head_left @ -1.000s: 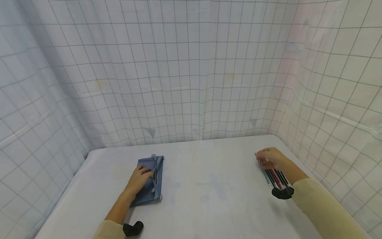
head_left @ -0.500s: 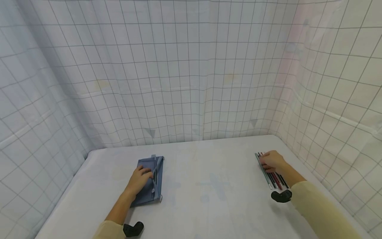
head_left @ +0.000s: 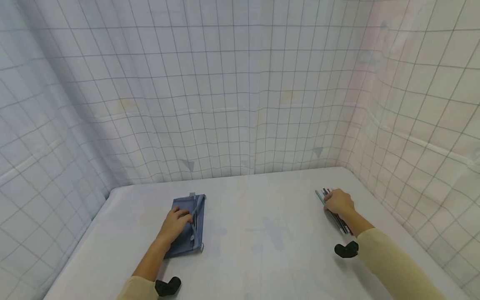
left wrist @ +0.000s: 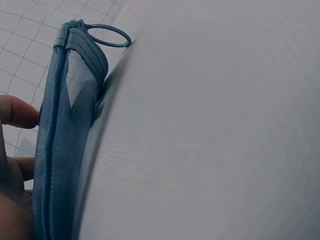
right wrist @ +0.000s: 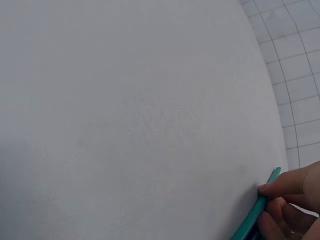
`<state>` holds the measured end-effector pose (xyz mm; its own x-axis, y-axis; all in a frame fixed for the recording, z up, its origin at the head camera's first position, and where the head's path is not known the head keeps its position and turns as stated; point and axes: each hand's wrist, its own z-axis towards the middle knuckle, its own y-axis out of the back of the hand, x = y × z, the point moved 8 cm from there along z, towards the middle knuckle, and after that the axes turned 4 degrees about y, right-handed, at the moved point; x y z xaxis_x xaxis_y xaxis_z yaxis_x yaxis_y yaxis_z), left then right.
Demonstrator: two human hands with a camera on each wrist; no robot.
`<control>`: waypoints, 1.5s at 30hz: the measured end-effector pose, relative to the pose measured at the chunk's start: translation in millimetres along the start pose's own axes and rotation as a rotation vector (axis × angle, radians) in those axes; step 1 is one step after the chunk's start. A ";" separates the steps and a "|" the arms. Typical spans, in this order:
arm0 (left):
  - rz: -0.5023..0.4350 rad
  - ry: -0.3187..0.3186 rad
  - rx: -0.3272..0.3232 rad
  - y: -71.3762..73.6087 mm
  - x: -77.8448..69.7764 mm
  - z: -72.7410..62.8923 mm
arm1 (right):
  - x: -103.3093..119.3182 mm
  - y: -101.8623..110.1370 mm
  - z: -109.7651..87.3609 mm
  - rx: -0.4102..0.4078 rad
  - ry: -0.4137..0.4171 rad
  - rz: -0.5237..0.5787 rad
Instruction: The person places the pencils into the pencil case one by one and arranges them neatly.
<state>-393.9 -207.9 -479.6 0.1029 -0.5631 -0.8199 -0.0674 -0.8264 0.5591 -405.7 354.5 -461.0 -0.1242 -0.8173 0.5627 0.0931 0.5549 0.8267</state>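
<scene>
On the left of the table in the head view lies a blue zip pouch (head_left: pixel 183 203), with a strap or zipper strip running along its right side. My left hand (head_left: pixel 174 225) rests on top of it, fingers loosely bent and fingertips touching the fabric. At the right, my right hand (head_left: pixel 340 203) grips a bundle of pencils (head_left: pixel 340 224), several slim sticks with green, dark and red among them. The right wrist view has a green pencil (right wrist: pixel 248 221) at the edge of the bundle, under the thumb and fingers. The palm hides the bundle's middle.
A white cloth covers the table (head_left: pixel 258 233). Grid-patterned white curtains (head_left: pixel 240 104) enclose the back and both sides. The pouch's zipper ring (left wrist: pixel 110 36) sticks out at one corner. Black wrist devices (head_left: pixel 167 286) sit by both forearms.
My right hand has closed around the pencils, gathering them into a tighter bundle and shifting them slightly left. The left hand and the pouch have stayed in place.
</scene>
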 end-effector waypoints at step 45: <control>0.002 0.008 -0.003 0.8 0.5 -0.2 | 78.0 -13.2 2.9 0.192 -0.046 0.579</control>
<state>-393.7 -208.9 -479.6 0.1111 -0.5646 -0.8178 -0.0650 -0.8253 0.5609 -419.4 283.9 -428.0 -0.1497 -0.3689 0.9173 -0.0208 0.9287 0.3701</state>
